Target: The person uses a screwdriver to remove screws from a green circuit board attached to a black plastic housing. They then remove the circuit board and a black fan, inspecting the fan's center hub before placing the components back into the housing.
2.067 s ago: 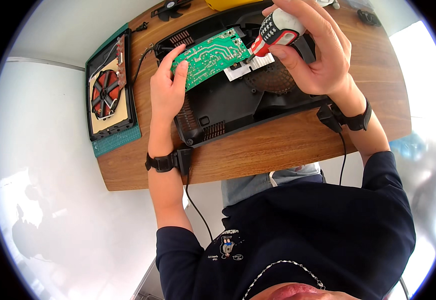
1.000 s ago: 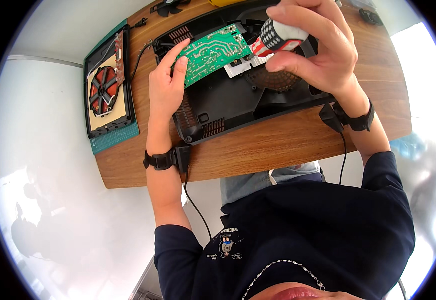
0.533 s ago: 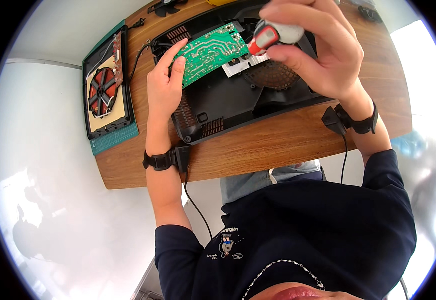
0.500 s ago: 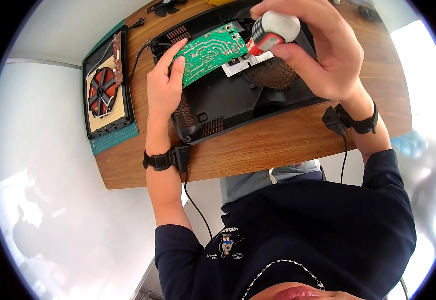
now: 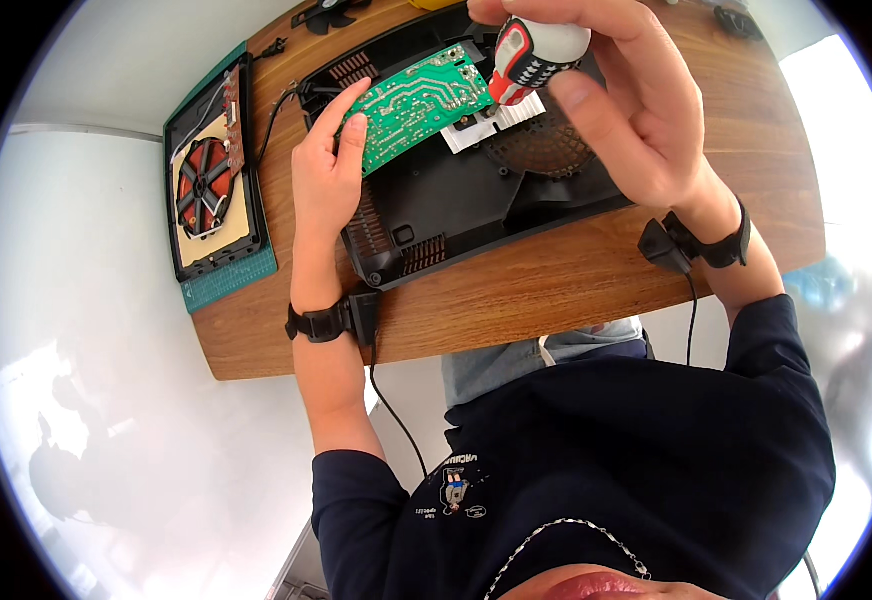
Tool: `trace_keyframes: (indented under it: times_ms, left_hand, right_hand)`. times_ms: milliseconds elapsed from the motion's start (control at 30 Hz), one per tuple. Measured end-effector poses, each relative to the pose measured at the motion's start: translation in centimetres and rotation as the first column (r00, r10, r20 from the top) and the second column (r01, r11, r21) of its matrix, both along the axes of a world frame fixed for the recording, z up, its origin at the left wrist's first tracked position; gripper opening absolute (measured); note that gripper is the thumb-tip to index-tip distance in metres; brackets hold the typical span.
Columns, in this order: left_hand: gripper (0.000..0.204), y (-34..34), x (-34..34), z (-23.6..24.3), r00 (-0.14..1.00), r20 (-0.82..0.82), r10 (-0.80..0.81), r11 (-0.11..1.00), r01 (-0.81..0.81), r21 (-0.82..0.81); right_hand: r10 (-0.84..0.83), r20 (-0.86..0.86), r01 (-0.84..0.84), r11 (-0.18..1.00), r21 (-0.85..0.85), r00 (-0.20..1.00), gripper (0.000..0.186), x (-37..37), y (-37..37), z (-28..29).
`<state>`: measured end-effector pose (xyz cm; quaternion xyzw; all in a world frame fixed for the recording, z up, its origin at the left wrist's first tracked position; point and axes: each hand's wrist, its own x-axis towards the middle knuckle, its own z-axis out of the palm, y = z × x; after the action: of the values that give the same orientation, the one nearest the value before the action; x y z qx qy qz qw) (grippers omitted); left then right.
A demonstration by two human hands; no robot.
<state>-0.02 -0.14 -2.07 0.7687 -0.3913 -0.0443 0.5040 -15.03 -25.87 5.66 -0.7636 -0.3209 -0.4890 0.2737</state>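
Observation:
My left hand (image 5: pixel 328 178) pinches the left end of a green circuit board (image 5: pixel 418 105), thumb on its upper face. The board's solder side faces up, above a black plastic housing (image 5: pixel 456 215). Silver heat sink fins (image 5: pixel 518 112) stick out at the board's right edge. My right hand (image 5: pixel 651 125) curls its fingers and thumb around the thick red, white and black handle of a screwdriver (image 5: pixel 536 62). The handle leans over the board's right end by the heat sink, and its tip is hidden.
At the left, a black panel (image 5: pixel 246 215) with a red and black round coil (image 5: pixel 204 190) lies on a green cutting mat (image 5: pixel 231 282). A power plug (image 5: pixel 274 47) and a black fan (image 5: pixel 331 15) are at the back of the wooden table (image 5: pixel 456 318). Vents and raised ribs line the housing.
The screwdriver handle has turned and shifted slightly left, with my right fingers and thumb repositioned on it. My left hand and the board have barely moved.

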Motion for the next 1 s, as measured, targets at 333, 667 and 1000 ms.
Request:
trace_keyframes:
  times_ms: [333, 667, 1000]
  left_hand:
    - [0.035, 0.1, 0.1, 0.0, 1.0, 0.004, -0.003, 1.0, 0.003, 0.014]
    - [0.035, 0.2, 0.1, 0.1, 1.0, -0.007, -0.001, 1.0, 0.001, 0.017]
    - [0.034, 0.1, 0.1, 0.0, 1.0, -0.014, -0.014, 1.0, 0.013, -0.004]
  right_hand:
    - [0.035, -0.018, -0.034, 0.996, 0.078, 0.999, 0.04, -0.1, 0.6, -0.2]
    - [0.07, -0.112, -0.052, 0.986, 0.156, 0.991, 0.034, -1.3, 0.9, 0.4]
    - [0.156, -0.037, -0.154, 0.986, 0.068, 0.987, 0.028, -0.5, -1.0, 0.1]
